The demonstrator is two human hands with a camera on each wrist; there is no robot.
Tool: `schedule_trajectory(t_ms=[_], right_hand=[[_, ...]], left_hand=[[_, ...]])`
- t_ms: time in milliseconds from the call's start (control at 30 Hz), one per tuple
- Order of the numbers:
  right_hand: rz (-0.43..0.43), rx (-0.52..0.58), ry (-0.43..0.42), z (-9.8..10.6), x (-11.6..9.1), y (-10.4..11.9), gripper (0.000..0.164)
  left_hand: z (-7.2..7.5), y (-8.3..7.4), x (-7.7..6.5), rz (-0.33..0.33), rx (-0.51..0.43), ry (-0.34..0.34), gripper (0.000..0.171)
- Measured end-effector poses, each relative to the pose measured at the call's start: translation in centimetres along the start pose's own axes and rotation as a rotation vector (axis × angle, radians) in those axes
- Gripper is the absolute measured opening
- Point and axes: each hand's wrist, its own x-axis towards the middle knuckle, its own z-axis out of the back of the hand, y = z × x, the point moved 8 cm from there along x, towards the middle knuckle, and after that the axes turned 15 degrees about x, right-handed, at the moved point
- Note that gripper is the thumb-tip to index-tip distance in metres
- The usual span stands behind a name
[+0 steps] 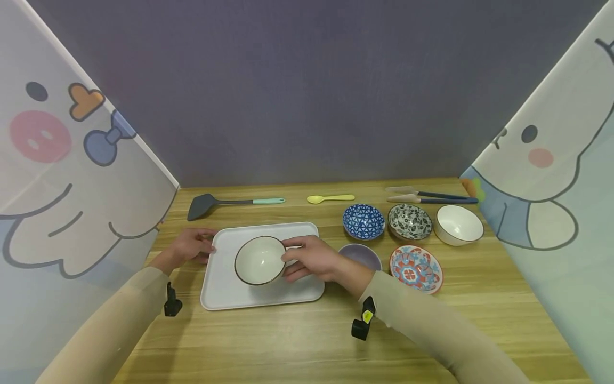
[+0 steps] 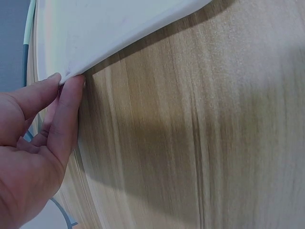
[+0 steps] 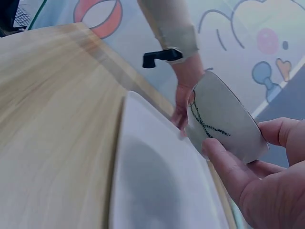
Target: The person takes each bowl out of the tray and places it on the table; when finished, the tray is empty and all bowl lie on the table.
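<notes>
A white bowl with a thin brown rim (image 1: 259, 261) is above the white tray (image 1: 216, 296). My right hand (image 1: 312, 258) grips its right side, thumb at the rim and fingers under the outer wall. In the right wrist view the bowl (image 3: 221, 117) shows a dark green line pattern and hangs clear of the tray, casting a shadow there. My left hand (image 1: 192, 245) is at the tray's left edge. The left wrist view shows that hand (image 2: 45, 129) pinching the tray's rim (image 2: 102, 56) between thumb and index finger.
Behind the tray lie a spatula (image 1: 230, 202) and a yellow spoon (image 1: 331, 198). To the right are a blue patterned bowl (image 1: 363, 221), a black-and-white bowl (image 1: 410, 221), a white bowl (image 1: 459, 225), a purple bowl (image 1: 361, 255), a red-blue patterned dish (image 1: 416, 269) and tongs (image 1: 431, 198).
</notes>
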Motion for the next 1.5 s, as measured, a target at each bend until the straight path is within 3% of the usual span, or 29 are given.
schedule_trajectory(t_ms=[433, 867, 1433, 1500], right_hand=[[0.044, 0.031, -0.053, 4.4, -3.0, 3.1, 0.062], [0.088, 0.063, -0.112, 10.2, -7.7, 6.2, 0.064], [0.195, 0.095, -0.24, 20.0, -17.9, 8.2, 0.077], [0.228, 0.11, -0.233, 21.1, -19.1, 8.3, 0.068]], left_hand=[[0.1, 0.1, 0.0, 0.006, 0.002, 0.002, 0.063], [0.2, 0.3, 0.1, 0.025, 0.002, -0.012, 0.064], [0.2, -0.1, 0.0, 0.009, 0.022, -0.019, 0.064], [0.3, -0.3, -0.1, 0.001, 0.032, -0.026, 0.063]])
